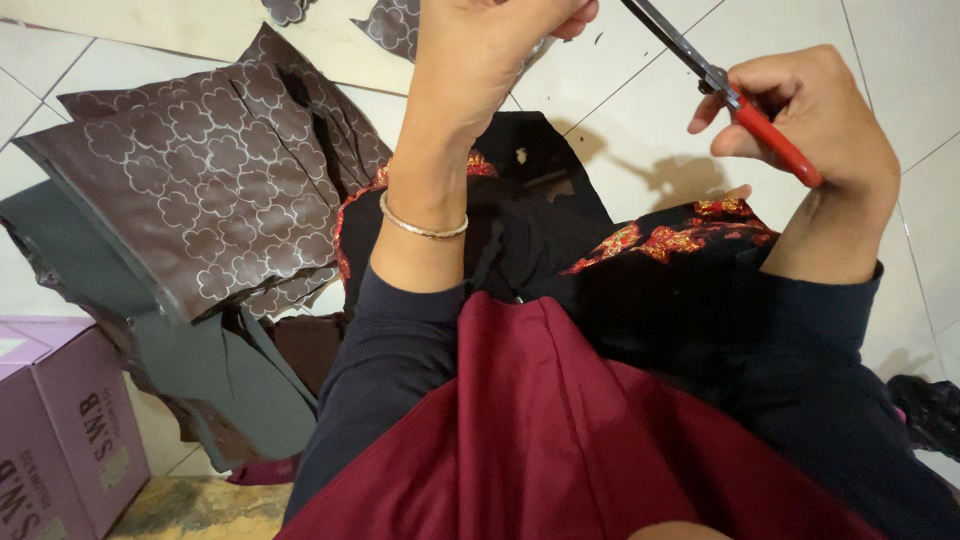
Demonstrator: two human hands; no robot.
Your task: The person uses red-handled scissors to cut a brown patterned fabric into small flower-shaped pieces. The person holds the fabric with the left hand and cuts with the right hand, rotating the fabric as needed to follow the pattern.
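Red-handled scissors (745, 105) sat gripped in the right hand (820, 130), fingers curled through the handles, blades reaching up-left toward the left hand (480, 60). That left hand was closed on something at the top edge, too cropped to identify. Brown patterned sheets (200, 180) lay left on the floor (640, 130).

The scene was evenly and brightly lit from above. A soft shadow was cast on the tiled floor (640, 150). Edges were slightly stretched by the wide lens.
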